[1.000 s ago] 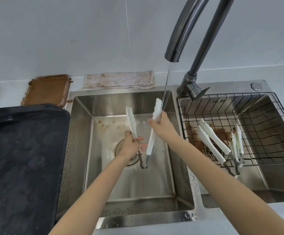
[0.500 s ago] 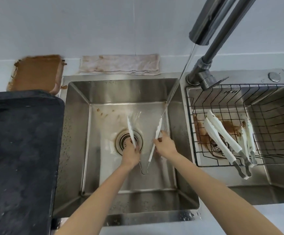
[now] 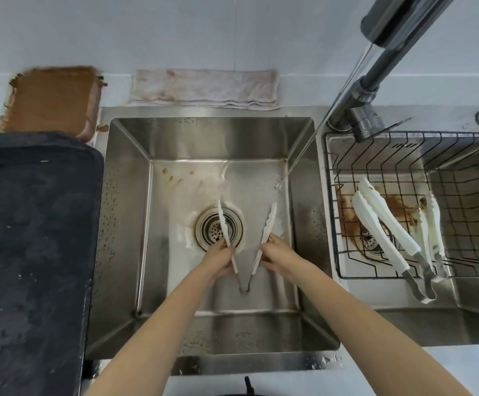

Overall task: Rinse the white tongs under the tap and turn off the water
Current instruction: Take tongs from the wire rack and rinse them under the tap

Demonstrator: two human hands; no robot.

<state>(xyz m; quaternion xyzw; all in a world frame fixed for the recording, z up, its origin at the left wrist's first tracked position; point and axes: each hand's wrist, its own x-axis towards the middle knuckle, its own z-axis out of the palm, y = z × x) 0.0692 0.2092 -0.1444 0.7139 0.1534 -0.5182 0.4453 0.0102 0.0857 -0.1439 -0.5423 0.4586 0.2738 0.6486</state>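
Observation:
A pair of white tongs (image 3: 269, 224) is spread in a V low inside the left sink basin (image 3: 127, 212), its metal hinge pointing toward me. My left hand (image 3: 218, 258) grips the left arm of the tongs and my right hand (image 3: 278, 255) grips the right arm. Water runs in a thin stream (image 3: 318, 130) from the dark tap spout (image 3: 389, 21) and lands near the tip of the right tong arm. The tap's base and lever (image 3: 363, 124) stand between the two basins.
A black wire rack (image 3: 461, 167) in the right basin holds two more white tongs (image 3: 383, 235) over brown residue. A black tray (image 3: 32, 252) lies left of the sink. A brown-soiled board (image 3: 49, 98) and a stained cloth (image 3: 204, 87) rest by the wall.
Both hands have lowered the tongs from up under the spout to near the basin floor. The view has tilted downward.

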